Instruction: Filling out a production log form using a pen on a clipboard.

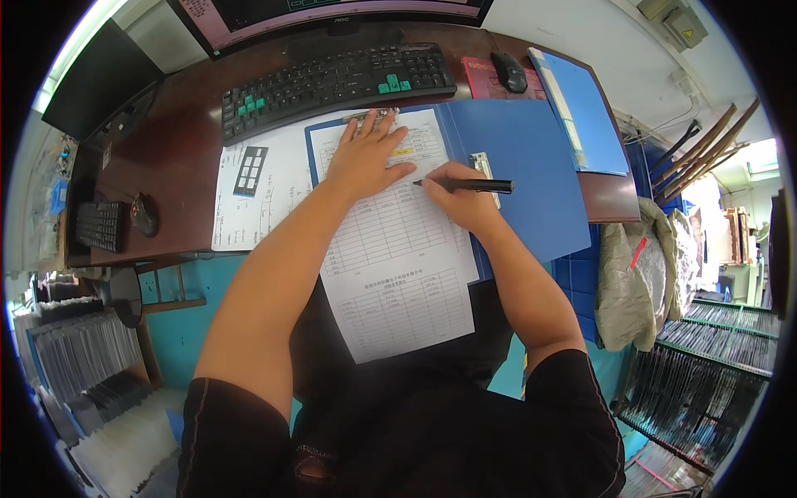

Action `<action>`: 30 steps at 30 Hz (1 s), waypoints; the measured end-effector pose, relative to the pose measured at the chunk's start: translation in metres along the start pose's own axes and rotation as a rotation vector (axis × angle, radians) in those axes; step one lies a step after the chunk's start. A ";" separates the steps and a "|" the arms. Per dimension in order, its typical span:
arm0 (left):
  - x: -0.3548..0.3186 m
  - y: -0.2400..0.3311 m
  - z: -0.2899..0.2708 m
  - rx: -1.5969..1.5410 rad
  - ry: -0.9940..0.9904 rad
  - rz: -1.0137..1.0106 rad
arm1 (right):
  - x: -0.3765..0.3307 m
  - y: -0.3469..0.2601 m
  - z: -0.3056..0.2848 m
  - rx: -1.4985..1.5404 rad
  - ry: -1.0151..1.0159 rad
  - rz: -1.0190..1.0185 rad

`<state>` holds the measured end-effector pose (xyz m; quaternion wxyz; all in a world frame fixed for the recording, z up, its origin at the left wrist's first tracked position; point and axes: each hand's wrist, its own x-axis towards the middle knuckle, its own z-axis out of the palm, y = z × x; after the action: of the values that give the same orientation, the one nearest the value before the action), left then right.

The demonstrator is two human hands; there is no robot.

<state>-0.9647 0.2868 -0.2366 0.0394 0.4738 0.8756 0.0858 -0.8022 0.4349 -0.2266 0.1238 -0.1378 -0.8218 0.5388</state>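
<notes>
My left hand (pixel 365 158) lies flat with spread fingers on the upper part of a printed form (pixel 374 224). In my right hand (pixel 461 199) is a black pen (pixel 486 185), its tip close to the form's table rows; whether it touches the paper I cannot tell. The form rests on an open blue clipboard folder (pixel 531 174), whose metal clip (pixel 484 166) shows just beyond my right hand. A second printed sheet (pixel 407 315) hangs past the desk edge over my lap. Left of the folder, a white sheet (pixel 232 212) lies under a small dark card with pale windows (pixel 251 171).
A black keyboard (pixel 340 87) lies beyond the folder, below a monitor (pixel 332 21). At the back right are a mouse (pixel 509 73) and a blue-and-white folder (pixel 581 112). Another mouse (pixel 144 214) and keyboard (pixel 100 227) sit at left. Racks of thin panels (pixel 706 382) stand at right.
</notes>
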 end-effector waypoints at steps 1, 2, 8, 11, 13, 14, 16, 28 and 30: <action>0.000 0.000 0.000 -0.014 0.027 0.015 | 0.000 0.000 0.000 -0.010 0.015 0.009; 0.000 0.001 0.000 -0.013 0.028 0.015 | 0.001 0.000 0.000 -0.004 0.016 0.003; 0.000 0.000 0.000 -0.008 0.040 0.019 | 0.000 0.000 -0.001 -0.025 0.002 -0.004; 0.000 0.000 0.000 0.006 0.026 0.017 | 0.000 0.000 0.000 0.005 0.017 0.015; 0.000 0.000 0.000 0.019 0.007 0.014 | 0.000 0.000 0.000 0.023 0.023 0.036; 0.000 0.000 0.000 0.019 0.008 0.013 | 0.000 0.000 0.000 0.019 0.025 0.025; 0.000 0.000 -0.001 0.021 0.009 0.011 | 0.000 -0.001 -0.001 0.015 0.028 0.014; 0.000 0.002 -0.002 0.027 -0.003 0.000 | 0.001 0.002 -0.001 0.051 0.042 0.028; 0.000 0.002 -0.002 0.039 -0.034 -0.015 | 0.000 0.002 -0.001 0.058 0.039 0.018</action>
<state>-0.9638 0.2875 -0.2343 0.0454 0.4693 0.8798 0.0603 -0.8018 0.4369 -0.2284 0.1388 -0.1520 -0.8019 0.5609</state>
